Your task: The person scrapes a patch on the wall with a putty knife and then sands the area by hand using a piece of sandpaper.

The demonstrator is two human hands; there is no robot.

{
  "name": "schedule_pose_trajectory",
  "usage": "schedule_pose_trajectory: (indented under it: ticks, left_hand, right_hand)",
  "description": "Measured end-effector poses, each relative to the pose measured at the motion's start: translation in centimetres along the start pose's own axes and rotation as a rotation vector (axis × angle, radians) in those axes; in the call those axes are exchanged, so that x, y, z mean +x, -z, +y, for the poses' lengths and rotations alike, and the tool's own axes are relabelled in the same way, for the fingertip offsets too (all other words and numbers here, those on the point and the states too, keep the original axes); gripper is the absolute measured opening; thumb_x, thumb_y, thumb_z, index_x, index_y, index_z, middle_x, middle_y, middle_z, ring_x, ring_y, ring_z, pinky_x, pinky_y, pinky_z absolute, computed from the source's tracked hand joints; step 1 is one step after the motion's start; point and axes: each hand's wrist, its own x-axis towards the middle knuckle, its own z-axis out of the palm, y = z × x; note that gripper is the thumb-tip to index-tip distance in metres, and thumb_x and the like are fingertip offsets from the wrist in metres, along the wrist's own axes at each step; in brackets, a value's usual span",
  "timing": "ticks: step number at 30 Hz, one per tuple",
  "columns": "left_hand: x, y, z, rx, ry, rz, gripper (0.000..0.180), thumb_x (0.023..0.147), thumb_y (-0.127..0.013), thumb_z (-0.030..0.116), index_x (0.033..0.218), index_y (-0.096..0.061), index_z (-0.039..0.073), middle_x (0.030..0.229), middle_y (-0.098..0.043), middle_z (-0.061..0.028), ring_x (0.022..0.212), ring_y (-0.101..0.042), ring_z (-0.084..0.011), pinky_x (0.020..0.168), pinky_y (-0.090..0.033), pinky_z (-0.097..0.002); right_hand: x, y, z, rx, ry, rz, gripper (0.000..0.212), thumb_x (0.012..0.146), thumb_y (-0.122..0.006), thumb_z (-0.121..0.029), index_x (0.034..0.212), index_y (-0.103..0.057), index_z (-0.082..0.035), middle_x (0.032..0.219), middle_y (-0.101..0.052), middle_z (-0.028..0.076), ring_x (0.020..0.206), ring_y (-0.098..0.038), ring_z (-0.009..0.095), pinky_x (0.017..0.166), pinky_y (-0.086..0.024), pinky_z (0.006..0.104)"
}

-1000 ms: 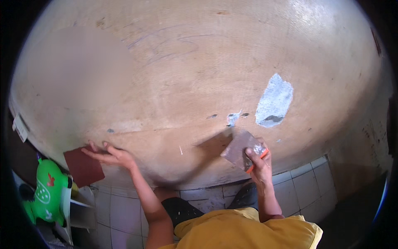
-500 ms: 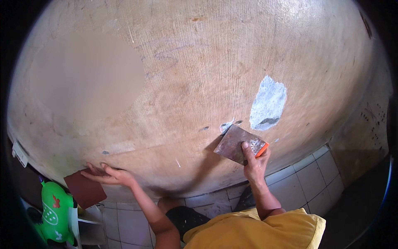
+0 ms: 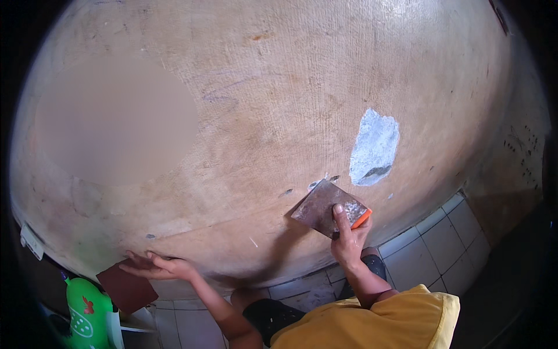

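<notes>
My right hand (image 3: 349, 241) grips a putty knife (image 3: 325, 210) with a wide, stained metal blade and an orange handle. The thumb lies flat on the blade. Its far corner is at the wall, partly covering a small whitish patch (image 3: 314, 185). Low on the left, my left hand (image 3: 160, 267) is close to the wall, its fingers at the upper edge of a dark red-brown square sheet (image 3: 129, 289). That sheet appears held by the fingers, though the exact grip is partly hidden. What it is made of cannot be told.
A worn beige wall (image 3: 261, 134) fills most of the view, with a larger whitish bare patch (image 3: 375, 145) on the right. White tiles (image 3: 407, 256) cover the floor. A green inflatable-looking toy (image 3: 87, 314) stands at lower left, below a white wall fitting (image 3: 31, 241).
The view has tilted slightly. The putty knife has shifted a little against the wall and covers more of the small whitish patch. The left hand keeps its pose beside the red-brown sheet.
</notes>
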Motion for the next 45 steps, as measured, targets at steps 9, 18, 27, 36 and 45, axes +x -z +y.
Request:
schedule_pose_trajectory:
  ticks: [9,18,27,36,45]
  left_hand:
    - [0.3,0.1,-0.1,0.006,-0.026,-0.007,0.069,0.092,-0.046,0.027,0.141,-0.009,-0.003,0.137,-0.032,-0.0272,0.128,-0.035,-0.0340,0.104,-0.028,-0.0424]
    - [0.4,0.0,0.2,0.006,-0.010,0.006,0.069,0.091,-0.046,0.026,0.141,-0.008,-0.003,0.135,-0.035,-0.0263,0.126,-0.037,-0.0334,0.102,-0.032,-0.0423]
    - [0.1,0.4,-0.6,0.025,-0.045,0.006,0.068,0.090,-0.045,0.023,0.142,-0.009,-0.001,0.135,-0.037,-0.0239,0.125,-0.039,-0.0322,0.100,-0.035,-0.0404]
    - [0.3,0.4,-0.7,0.016,-0.040,0.012,0.068,0.090,-0.045,0.023,0.142,-0.009,-0.003,0.135,-0.036,-0.0256,0.126,-0.038,-0.0326,0.100,-0.034,-0.0401]
    - [0.0,0.1,-0.5,0.075,-0.069,0.011,0.066,0.089,-0.044,0.019,0.142,-0.010,-0.003,0.132,-0.040,-0.0242,0.123,-0.041,-0.0320,0.099,-0.035,-0.0401]
  right_hand:
    - [0.1,-0.6,-1.1,-0.006,-0.008,-0.010,0.026,0.083,-0.066,-0.016,0.100,-0.056,0.001,0.086,-0.058,0.002,0.076,-0.052,0.008,0.069,-0.042,0.0236]
    - [-0.6,0.3,-1.3,-0.053,-0.073,-0.021,0.031,0.081,-0.068,-0.016,0.102,-0.055,0.003,0.090,-0.059,0.004,0.079,-0.054,0.009,0.071,-0.043,0.0247]
    - [-0.5,-0.4,-2.0,0.004,-0.091,0.027,0.036,0.082,-0.066,-0.013,0.111,-0.054,0.003,0.097,-0.060,0.007,0.085,-0.056,0.012,0.077,-0.044,0.0263]
    - [-0.1,-0.5,-3.0,-0.134,-0.021,-0.069,0.040,0.084,-0.065,-0.016,0.116,-0.052,0.004,0.098,-0.059,0.007,0.087,-0.054,0.011,0.077,-0.043,0.0244]
    - [0.6,-0.4,-3.0,-0.163,0.228,-0.116,0.029,0.086,-0.060,-0.008,0.112,-0.055,0.003,0.092,-0.058,0.005,0.081,-0.052,0.008,0.070,-0.043,0.0218]
